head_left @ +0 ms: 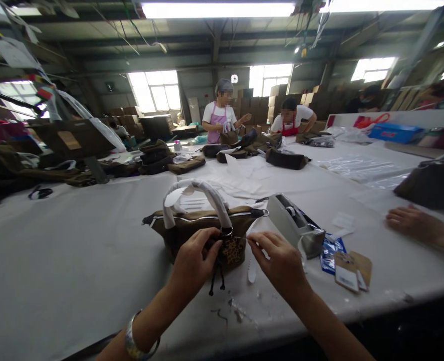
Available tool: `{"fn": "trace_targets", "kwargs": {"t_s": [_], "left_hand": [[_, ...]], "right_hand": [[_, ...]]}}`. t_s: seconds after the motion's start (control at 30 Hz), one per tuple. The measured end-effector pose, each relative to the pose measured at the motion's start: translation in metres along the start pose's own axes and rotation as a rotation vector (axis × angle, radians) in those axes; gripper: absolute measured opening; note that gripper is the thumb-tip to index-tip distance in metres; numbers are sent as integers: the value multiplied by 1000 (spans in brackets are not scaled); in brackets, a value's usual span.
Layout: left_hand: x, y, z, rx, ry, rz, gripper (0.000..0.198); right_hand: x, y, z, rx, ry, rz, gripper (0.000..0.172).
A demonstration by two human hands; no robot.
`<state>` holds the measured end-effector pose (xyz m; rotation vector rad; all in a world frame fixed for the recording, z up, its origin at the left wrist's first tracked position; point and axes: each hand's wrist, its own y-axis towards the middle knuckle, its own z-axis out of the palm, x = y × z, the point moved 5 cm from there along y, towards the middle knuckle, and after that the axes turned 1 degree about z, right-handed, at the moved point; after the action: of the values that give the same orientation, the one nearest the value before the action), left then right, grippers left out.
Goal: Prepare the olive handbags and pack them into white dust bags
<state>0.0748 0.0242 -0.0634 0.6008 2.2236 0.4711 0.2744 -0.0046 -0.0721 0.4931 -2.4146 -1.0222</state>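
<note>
An olive handbag with a silver zipper stands upright in front of me, its handles wrapped in white. At its front, a leopard-print star charm hangs below a metal ring. My left hand is closed in a pinch beside that ring, on what looks like a black cord whose knotted ends dangle beneath. To the right of the charm, my right hand pinches the end of a thin string stretched toward the ring. Fingers partly hide where cord and string meet the bag.
A grey tape dispenser sits right of the bag, near a blue packet and brown tags. Another person's hand rests at the right by a dark bag. Two workers stand behind piled bags.
</note>
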Motion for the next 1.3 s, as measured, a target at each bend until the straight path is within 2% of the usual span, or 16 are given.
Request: {"fn": "trace_targets", "kwargs": {"t_s": [0.27, 0.47, 0.6, 0.7, 0.8, 0.9, 0.97, 1.03, 1.13, 1.2, 1.3], "left_hand": [[0, 3, -1, 26, -29, 47, 20], [3, 10, 0, 54, -48, 26, 22], [4, 15, 4, 78, -13, 21, 27], [4, 16, 4, 77, 0, 36, 22], [6, 16, -3, 59, 21, 63, 15], [9, 15, -19, 5, 83, 70, 16], [10, 15, -30, -26, 84, 38, 14], [10, 16, -36, -20, -68, -35, 12], [5, 17, -32, 31, -500, -186, 14], [-1, 19, -25, 62, -724, -247, 16], [-11, 21, -14, 97, -870, -265, 16]], "right_hand": [[10, 8, 8, 66, -13, -4, 14], [22, 21, 16, 169, -31, -18, 13], [26, 28, 19, 175, 15, 6, 10], [25, 30, 18, 173, 35, 41, 11], [23, 28, 12, 197, -19, 30, 8], [17, 19, 2, 233, -94, -8, 9], [10, 13, -7, 213, -78, 9, 10], [0, 8, -18, 128, 34, 107, 10], [-14, 3, -28, 8, 397, 391, 11], [-16, 1, -23, -29, 761, 576, 15], [-11, 2, -7, -96, 1264, 750, 23]]}}
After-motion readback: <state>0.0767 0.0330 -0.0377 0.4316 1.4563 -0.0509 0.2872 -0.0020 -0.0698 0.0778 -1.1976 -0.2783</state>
